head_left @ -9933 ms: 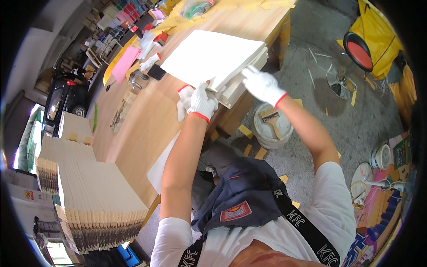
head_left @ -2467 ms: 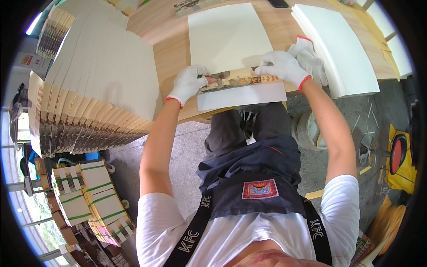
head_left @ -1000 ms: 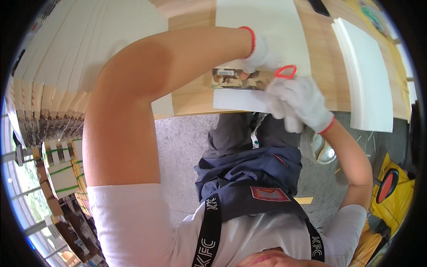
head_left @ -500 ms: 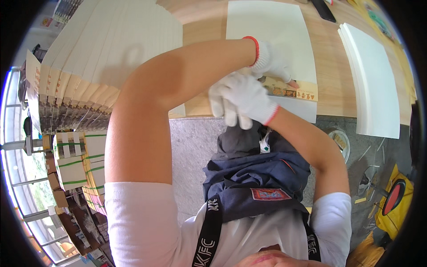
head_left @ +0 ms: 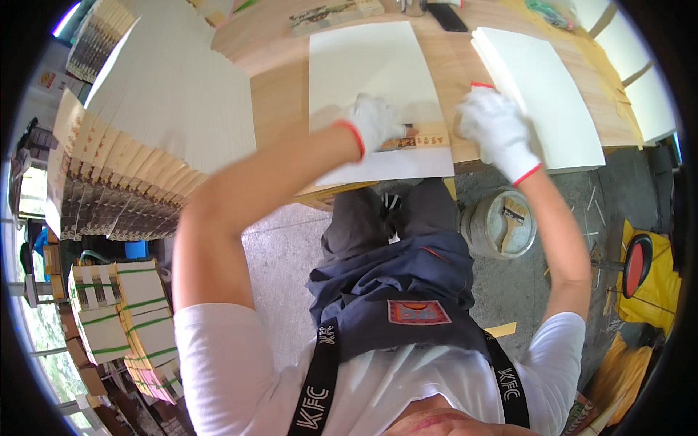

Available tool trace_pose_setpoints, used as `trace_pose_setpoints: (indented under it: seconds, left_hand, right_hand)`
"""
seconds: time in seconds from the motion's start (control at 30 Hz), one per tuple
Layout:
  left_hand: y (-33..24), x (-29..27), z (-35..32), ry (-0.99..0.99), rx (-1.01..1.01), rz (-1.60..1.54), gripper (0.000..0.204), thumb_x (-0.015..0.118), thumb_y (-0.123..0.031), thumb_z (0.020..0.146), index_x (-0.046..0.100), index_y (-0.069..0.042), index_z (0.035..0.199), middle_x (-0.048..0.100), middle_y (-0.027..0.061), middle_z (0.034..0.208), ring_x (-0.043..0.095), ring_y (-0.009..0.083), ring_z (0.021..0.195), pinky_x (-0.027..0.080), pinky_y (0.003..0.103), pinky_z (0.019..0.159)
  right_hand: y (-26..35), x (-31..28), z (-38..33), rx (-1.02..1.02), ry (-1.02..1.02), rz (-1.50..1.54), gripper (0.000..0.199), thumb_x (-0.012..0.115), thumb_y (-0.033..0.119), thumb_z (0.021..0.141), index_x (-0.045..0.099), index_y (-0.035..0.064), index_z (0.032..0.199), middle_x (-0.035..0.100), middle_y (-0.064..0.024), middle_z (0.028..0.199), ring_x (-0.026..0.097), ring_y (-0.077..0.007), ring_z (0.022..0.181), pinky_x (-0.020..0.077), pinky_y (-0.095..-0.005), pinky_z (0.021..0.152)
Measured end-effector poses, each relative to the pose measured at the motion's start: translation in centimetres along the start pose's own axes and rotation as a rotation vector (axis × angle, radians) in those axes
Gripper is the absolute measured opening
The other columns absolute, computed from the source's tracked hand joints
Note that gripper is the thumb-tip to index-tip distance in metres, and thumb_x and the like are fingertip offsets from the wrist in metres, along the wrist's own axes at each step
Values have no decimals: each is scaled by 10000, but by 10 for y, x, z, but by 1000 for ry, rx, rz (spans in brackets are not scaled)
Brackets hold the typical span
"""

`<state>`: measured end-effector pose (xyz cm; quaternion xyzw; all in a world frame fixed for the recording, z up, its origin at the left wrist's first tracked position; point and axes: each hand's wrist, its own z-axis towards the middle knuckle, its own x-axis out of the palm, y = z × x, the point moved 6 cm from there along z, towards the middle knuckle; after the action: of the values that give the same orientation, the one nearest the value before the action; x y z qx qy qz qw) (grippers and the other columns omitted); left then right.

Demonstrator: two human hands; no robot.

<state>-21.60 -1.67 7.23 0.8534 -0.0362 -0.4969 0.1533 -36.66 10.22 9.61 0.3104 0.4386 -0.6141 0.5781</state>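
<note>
A white sheet (head_left: 367, 65) with a printed, picture-covered strip (head_left: 429, 139) across its near end lies on the wooden table in front of me. My left hand (head_left: 374, 125), in a white knit glove with a red cuff, rests on that strip. Its one bare fingertip stretches to the right along the print; the other fingers are smeared. At the table's right, my gloved right hand (head_left: 498, 127) is beside the left edge of a stack of white sheets (head_left: 552, 98). Motion blurs its fingers, so I cannot tell whether they touch the stack.
A large fanned pile of printed sheets (head_left: 174, 87) fills the table's left. A black phone (head_left: 447, 17) lies at the back. Below the table edge stands a bucket (head_left: 500, 224) with a brush (head_left: 512, 224). Strapped bundles (head_left: 127, 312) stand at the left.
My hands have come apart: the left has slid left along the printed strip, and the right has swung out right to the white stack. The view has shifted, bringing the bucket further in.
</note>
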Motion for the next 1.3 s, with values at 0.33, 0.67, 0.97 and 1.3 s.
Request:
trace_pose_setpoints:
  seconds: [0.33, 0.67, 0.97, 1.3]
  left_hand:
    - [-44, 124, -89, -960, -667, -3121, 241, 471, -150, 998, 455, -32, 1208, 511, 177, 1284, 522, 372, 1237, 475, 499, 1030]
    - [-10, 135, -53, -1196, -846, -3031, 261, 535, -126, 943, 480, -9, 1170, 415, 172, 1423, 351, 379, 1390, 296, 580, 1169]
    - [30, 114, -44, -1120, -716, -3160, 161, 475, -122, 977, 480, -19, 1100, 561, 187, 1220, 576, 388, 1183, 514, 604, 1010]
    - [47, 35, -134, -1268, -474, -2640, 281, 583, -198, 945, 538, -55, 1182, 624, 113, 1114, 660, 290, 1016, 586, 506, 893]
  right_hand:
    - [35, 45, -11, -197, 159, 311, 493, 645, 49, 823, 564, 138, 1301, 556, -79, 1260, 536, -302, 1174, 499, -398, 959]
    - [15, 51, -8, -55, 327, 479, 415, 531, 74, 901, 578, 92, 1313, 578, -120, 1303, 541, -286, 1206, 462, -374, 1012]
    - [-18, 63, 60, 1231, 462, 1667, 615, 491, 485, 1002, 467, 66, 1452, 541, -129, 1436, 500, -245, 1330, 351, -393, 1114]
    - [0, 59, 69, 751, -22, 1976, 373, 556, 292, 999, 579, 52, 1283, 661, -79, 1145, 653, -180, 1024, 548, -335, 874]
